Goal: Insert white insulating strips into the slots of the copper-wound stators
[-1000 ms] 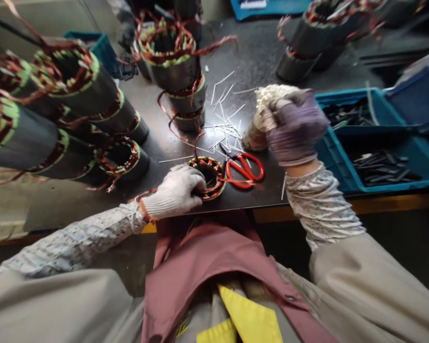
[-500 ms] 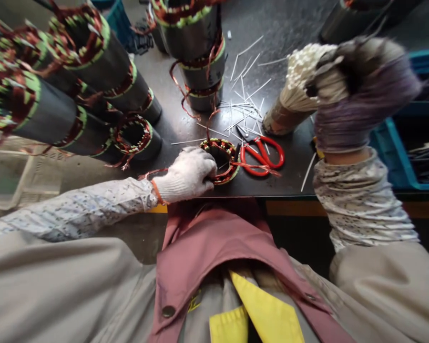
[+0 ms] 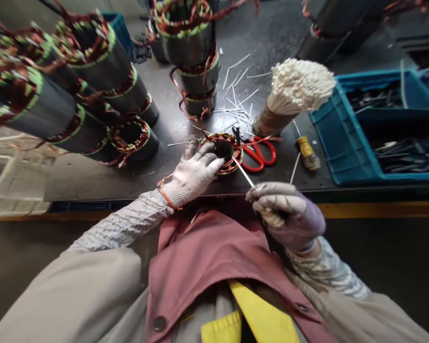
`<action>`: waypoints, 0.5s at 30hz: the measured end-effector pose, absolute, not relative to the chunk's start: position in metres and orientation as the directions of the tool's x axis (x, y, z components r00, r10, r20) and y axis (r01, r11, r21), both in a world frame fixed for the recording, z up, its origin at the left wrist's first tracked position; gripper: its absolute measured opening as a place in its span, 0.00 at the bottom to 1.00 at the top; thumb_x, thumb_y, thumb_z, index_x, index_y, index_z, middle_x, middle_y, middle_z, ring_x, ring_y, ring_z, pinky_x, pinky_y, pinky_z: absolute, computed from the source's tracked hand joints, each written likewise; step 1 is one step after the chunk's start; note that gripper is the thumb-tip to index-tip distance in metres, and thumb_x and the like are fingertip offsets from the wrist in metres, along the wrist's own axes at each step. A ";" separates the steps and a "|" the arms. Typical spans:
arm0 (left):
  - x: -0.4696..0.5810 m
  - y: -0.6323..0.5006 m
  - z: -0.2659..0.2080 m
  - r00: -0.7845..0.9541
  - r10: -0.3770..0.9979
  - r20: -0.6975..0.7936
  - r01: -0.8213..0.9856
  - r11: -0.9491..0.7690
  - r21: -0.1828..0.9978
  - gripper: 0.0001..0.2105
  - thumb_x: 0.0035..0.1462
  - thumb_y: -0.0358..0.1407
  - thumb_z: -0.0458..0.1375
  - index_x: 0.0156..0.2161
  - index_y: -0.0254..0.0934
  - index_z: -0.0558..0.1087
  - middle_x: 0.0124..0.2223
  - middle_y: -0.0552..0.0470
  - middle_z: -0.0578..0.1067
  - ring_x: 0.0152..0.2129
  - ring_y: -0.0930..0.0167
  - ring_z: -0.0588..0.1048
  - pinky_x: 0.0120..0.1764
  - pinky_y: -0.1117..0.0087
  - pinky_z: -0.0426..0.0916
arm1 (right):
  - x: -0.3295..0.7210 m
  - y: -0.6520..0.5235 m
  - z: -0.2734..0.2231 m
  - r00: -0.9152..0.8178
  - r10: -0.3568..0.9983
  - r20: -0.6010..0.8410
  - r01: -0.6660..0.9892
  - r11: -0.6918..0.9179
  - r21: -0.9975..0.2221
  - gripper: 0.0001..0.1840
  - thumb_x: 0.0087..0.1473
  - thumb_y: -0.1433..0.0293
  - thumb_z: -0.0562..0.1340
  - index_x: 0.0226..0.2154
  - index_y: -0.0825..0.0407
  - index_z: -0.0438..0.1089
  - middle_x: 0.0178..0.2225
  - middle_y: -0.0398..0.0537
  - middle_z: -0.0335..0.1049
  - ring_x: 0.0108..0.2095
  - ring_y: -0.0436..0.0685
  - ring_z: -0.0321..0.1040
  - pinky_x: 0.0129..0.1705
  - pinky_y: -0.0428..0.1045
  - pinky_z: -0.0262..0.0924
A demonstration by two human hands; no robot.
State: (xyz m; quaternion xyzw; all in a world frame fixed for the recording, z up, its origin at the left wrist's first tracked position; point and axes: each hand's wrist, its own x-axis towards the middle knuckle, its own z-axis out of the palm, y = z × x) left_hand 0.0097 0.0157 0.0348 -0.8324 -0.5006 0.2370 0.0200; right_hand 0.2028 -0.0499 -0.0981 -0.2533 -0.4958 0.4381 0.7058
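Observation:
A small motor stator [image 3: 240,157] with copper windings and a green-edged rim stands near the front edge of the bench. My left hand [image 3: 196,174], in a white glove, grips its left side, fingers over the rim and winding. Gloved too, my right hand [image 3: 286,209] pinches a thin white cable tie [image 3: 245,174] in front of the bench edge. The tie's far tip reaches the winding at the stator's near right rim; whether it passes under the wires I cannot tell. Red-handled scissors [image 3: 257,164] lie just right of the stator.
An upright bundle of white cable ties [image 3: 300,85] stands behind the scissors, beside scattered white offcuts [image 3: 236,112]. Farther right are a yellow-handled screwdriver [image 3: 309,155] and a blue bin [image 3: 331,143] of dark pieces. Stacked stators [image 3: 117,71] crowd the left; another stack [image 3: 196,62] stands behind.
My right hand has come from the bundle down to the stator with a cable tie in it. My left hand stays on the stator, its fingers now farther over the rim.

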 end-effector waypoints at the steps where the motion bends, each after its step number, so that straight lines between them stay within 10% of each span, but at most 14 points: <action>1: 0.013 0.016 0.033 0.380 0.847 -0.372 0.832 -0.489 -0.262 0.17 0.61 0.36 0.58 0.55 0.41 0.75 0.54 0.44 0.77 0.59 0.56 0.68 0.65 0.42 0.49 | 0.196 -0.061 -0.100 0.109 0.866 0.487 -0.368 0.491 -0.790 0.10 0.56 0.78 0.65 0.38 0.48 0.70 0.39 0.47 0.77 0.38 0.54 0.77 0.36 0.49 0.75; 8: 0.024 0.021 0.031 0.364 0.847 -0.387 0.843 -0.476 -0.250 0.20 0.59 0.38 0.60 0.56 0.40 0.73 0.54 0.43 0.76 0.55 0.58 0.71 0.66 0.47 0.50 | 0.186 -0.072 -0.102 0.442 0.865 0.240 -0.273 0.384 -0.882 0.07 0.65 0.66 0.58 0.41 0.47 0.71 0.40 0.50 0.77 0.36 0.57 0.78 0.35 0.53 0.77; 15: 0.030 0.021 0.030 0.349 0.848 -0.399 0.861 -0.458 -0.219 0.24 0.59 0.39 0.61 0.60 0.39 0.69 0.55 0.45 0.76 0.55 0.61 0.73 0.65 0.53 0.53 | 0.199 -0.100 -0.113 0.030 0.853 0.520 -0.306 0.503 -0.808 0.14 0.62 0.76 0.58 0.48 0.46 0.71 0.47 0.51 0.77 0.48 0.57 0.76 0.45 0.54 0.76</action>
